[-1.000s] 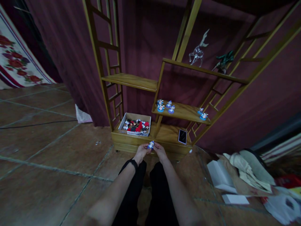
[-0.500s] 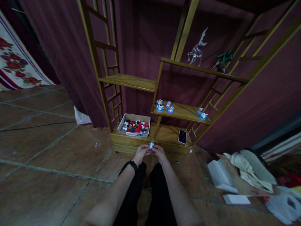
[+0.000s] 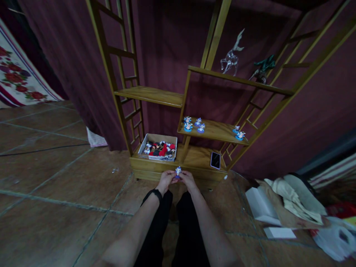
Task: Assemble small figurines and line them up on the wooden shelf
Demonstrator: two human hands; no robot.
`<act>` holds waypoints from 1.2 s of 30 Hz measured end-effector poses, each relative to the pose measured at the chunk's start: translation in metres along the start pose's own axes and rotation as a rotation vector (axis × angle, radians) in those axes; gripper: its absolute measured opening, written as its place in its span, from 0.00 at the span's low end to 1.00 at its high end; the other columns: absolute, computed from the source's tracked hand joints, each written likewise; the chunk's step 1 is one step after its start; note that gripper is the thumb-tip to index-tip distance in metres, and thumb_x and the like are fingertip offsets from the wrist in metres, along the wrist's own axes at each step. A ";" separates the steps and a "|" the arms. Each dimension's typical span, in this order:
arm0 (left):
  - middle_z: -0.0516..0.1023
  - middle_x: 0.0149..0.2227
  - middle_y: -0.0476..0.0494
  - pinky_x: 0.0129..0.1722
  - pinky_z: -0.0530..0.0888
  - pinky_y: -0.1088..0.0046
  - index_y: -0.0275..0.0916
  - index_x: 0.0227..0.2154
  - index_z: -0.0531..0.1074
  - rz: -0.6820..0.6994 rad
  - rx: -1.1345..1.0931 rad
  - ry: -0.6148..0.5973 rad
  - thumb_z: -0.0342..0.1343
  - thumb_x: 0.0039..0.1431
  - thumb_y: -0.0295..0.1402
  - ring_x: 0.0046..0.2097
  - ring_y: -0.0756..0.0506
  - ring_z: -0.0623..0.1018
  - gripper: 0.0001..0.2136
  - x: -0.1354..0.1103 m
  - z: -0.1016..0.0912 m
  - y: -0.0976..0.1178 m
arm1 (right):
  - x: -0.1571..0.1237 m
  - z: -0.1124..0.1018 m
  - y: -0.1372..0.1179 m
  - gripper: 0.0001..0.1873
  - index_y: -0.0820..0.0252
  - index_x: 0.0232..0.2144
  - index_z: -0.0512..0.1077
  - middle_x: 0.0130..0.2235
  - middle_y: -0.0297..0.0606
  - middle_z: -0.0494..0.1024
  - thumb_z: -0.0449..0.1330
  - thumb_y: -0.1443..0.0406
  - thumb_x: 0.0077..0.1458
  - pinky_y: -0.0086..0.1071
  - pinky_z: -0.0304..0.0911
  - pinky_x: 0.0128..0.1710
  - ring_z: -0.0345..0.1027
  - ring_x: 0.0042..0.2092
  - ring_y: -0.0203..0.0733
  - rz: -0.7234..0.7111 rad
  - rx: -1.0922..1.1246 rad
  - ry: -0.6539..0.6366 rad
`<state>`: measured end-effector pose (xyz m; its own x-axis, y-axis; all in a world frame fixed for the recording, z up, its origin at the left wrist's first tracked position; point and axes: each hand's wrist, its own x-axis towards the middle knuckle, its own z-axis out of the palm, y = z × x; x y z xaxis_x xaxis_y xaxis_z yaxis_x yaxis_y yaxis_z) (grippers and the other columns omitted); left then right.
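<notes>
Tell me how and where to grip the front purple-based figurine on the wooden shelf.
Probably pinch the purple and white figurine by its body, above its round base, from the front right: it stands upright, with a blue and white figurine at its left and another purple figurine behind.

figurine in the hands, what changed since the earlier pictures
The purple-and-white figurine has turned from a tilt, base toward the left, to roughly upright, base down. The left hand and right hand held it throughout; nothing was taken up or let go. The six figurines on the shelf, the box and the phone stayed put.
</notes>
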<state>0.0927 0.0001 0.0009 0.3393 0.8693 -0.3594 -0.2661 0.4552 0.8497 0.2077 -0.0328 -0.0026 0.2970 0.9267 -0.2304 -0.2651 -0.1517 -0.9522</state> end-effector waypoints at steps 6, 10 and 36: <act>0.75 0.20 0.45 0.23 0.74 0.77 0.33 0.25 0.68 0.019 0.025 0.028 0.63 0.43 0.28 0.21 0.50 0.76 0.09 -0.001 0.002 -0.001 | -0.001 -0.001 0.001 0.12 0.62 0.21 0.73 0.20 0.33 0.74 0.64 0.59 0.33 0.32 0.66 0.26 0.68 0.23 0.37 -0.012 -0.046 0.007; 0.75 0.20 0.46 0.23 0.74 0.77 0.34 0.25 0.68 0.031 0.030 0.028 0.64 0.42 0.29 0.20 0.50 0.75 0.09 -0.004 0.002 0.001 | -0.004 -0.001 -0.002 0.14 0.62 0.23 0.74 0.22 0.34 0.76 0.64 0.58 0.34 0.34 0.67 0.27 0.70 0.24 0.39 0.011 -0.047 -0.003; 0.77 0.23 0.42 0.21 0.72 0.79 0.32 0.27 0.73 0.010 0.058 -0.010 0.62 0.44 0.27 0.21 0.50 0.76 0.06 0.003 0.001 -0.003 | 0.004 -0.005 0.008 0.16 0.61 0.24 0.75 0.22 0.34 0.76 0.65 0.56 0.33 0.33 0.65 0.30 0.70 0.26 0.39 -0.049 -0.056 -0.069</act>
<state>0.0953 0.0010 -0.0022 0.3463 0.8716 -0.3470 -0.2167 0.4342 0.8744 0.2114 -0.0321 -0.0116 0.2438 0.9547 -0.1706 -0.1991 -0.1229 -0.9722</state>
